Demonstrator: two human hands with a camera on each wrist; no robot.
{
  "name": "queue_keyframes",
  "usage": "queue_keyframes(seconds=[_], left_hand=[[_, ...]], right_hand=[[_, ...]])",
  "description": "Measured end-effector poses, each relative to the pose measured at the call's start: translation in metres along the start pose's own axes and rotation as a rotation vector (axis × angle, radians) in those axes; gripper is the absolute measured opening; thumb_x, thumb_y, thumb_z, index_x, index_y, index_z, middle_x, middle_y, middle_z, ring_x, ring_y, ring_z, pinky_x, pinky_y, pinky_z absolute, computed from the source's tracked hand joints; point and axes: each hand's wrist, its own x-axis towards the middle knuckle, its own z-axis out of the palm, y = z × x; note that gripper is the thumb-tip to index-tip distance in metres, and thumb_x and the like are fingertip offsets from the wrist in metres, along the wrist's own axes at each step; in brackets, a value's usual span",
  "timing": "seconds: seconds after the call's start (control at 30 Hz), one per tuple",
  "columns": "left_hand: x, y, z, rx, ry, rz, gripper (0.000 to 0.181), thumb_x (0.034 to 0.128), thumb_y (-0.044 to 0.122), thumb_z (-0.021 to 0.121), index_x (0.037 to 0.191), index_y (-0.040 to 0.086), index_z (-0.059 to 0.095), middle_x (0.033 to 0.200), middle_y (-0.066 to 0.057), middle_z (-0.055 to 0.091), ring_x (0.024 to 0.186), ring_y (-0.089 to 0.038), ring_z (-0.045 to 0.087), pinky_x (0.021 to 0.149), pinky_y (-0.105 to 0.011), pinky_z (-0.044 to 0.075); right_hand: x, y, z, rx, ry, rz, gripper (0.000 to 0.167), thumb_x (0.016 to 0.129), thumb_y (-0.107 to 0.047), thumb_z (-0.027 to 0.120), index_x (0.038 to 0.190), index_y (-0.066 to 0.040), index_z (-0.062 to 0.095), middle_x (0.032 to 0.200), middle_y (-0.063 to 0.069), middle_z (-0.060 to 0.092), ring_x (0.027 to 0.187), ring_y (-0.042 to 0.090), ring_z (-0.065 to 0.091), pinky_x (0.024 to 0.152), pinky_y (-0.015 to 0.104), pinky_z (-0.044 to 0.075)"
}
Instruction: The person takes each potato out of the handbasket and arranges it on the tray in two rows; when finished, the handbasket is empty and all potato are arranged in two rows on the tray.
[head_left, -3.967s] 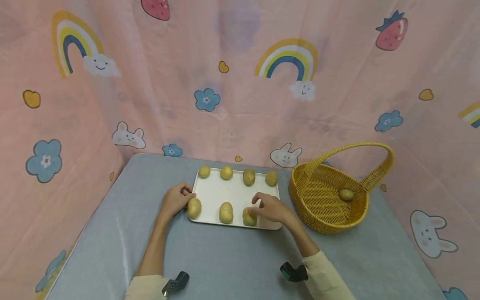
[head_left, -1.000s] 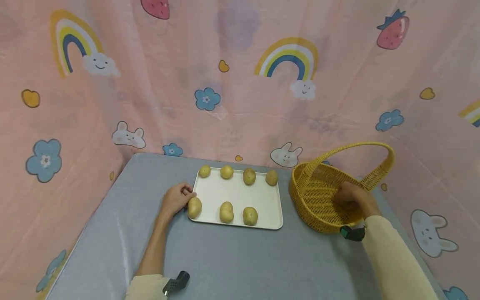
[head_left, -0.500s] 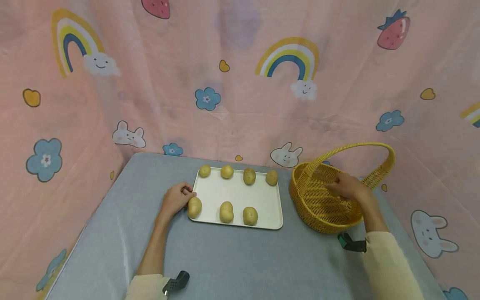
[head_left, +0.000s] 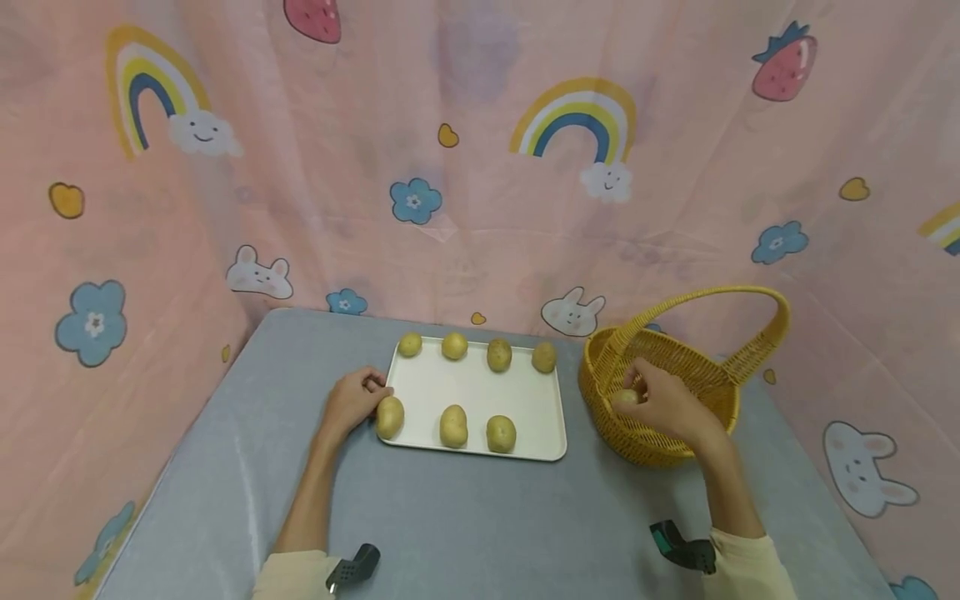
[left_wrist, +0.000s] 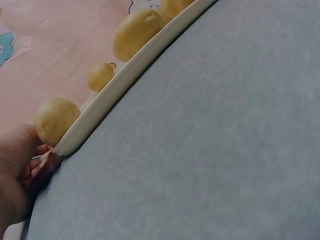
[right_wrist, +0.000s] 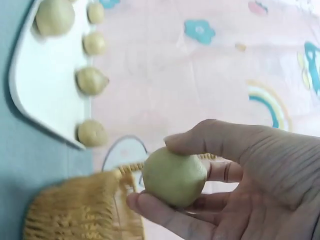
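My right hand (head_left: 667, 404) pinches a potato (right_wrist: 174, 176) between thumb and fingers, over the left part of the yellow wicker basket (head_left: 727, 408). In the right wrist view the potato is pale and round, clear of the basket wall. My left hand (head_left: 354, 403) grips the left edge of the white tray (head_left: 472, 385), its fingers at the rim in the left wrist view. Beside that hand lies the front-left potato (head_left: 389, 417). Two more potatoes, a middle one (head_left: 453, 426) and a right one (head_left: 501, 434), share the front row.
Several potatoes line the tray's back edge, among them a brownish one (head_left: 498, 354). The basket's tall handle (head_left: 705, 293) arches over it. Grey cloth (head_left: 465, 525) covers the table, and a pink printed curtain (head_left: 480, 250) hangs behind.
From the tray my right hand went into the basket, where a potato lay earlier, and now it has come up and left, holding a potato. My left hand stays at the tray's edge.
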Motion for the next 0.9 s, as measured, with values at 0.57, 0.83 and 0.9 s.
queue_keyframes(seconds=[0.57, 0.83, 0.9], left_hand=[[-0.001, 0.001, -0.004, -0.008, 0.002, -0.004, 0.021, 0.0912, 0.019, 0.075, 0.102, 0.002, 0.070, 0.082, -0.010, 0.069, 0.063, -0.010, 0.057, 0.062, -0.025, 0.047], [-0.001, 0.002, -0.005, -0.005, 0.016, 0.012, 0.020, 0.0906, 0.018, 0.075, 0.101, 0.002, 0.071, 0.083, -0.011, 0.070, 0.064, -0.011, 0.057, 0.064, -0.025, 0.047], [0.000, 0.002, -0.005, -0.006, 0.011, 0.004, 0.020, 0.0907, 0.019, 0.076, 0.102, 0.002, 0.071, 0.083, -0.010, 0.071, 0.065, -0.011, 0.057, 0.065, -0.025, 0.047]], right_hand=[[0.021, -0.015, 0.095, -0.057, -0.065, -0.177, 0.042, 0.079, -0.006, 0.087, 0.117, 0.004, 0.071, 0.112, 0.016, 0.074, 0.098, 0.023, 0.067, 0.083, 0.036, 0.056], [0.024, -0.013, 0.109, -0.047, -0.105, -0.175, 0.037, 0.080, -0.009, 0.088, 0.111, -0.001, 0.068, 0.108, 0.009, 0.072, 0.095, 0.016, 0.062, 0.082, 0.031, 0.051], [0.023, -0.013, 0.110, -0.047, -0.110, -0.165, 0.037, 0.081, -0.010, 0.088, 0.111, -0.001, 0.068, 0.108, 0.008, 0.072, 0.096, 0.015, 0.062, 0.082, 0.030, 0.051]])
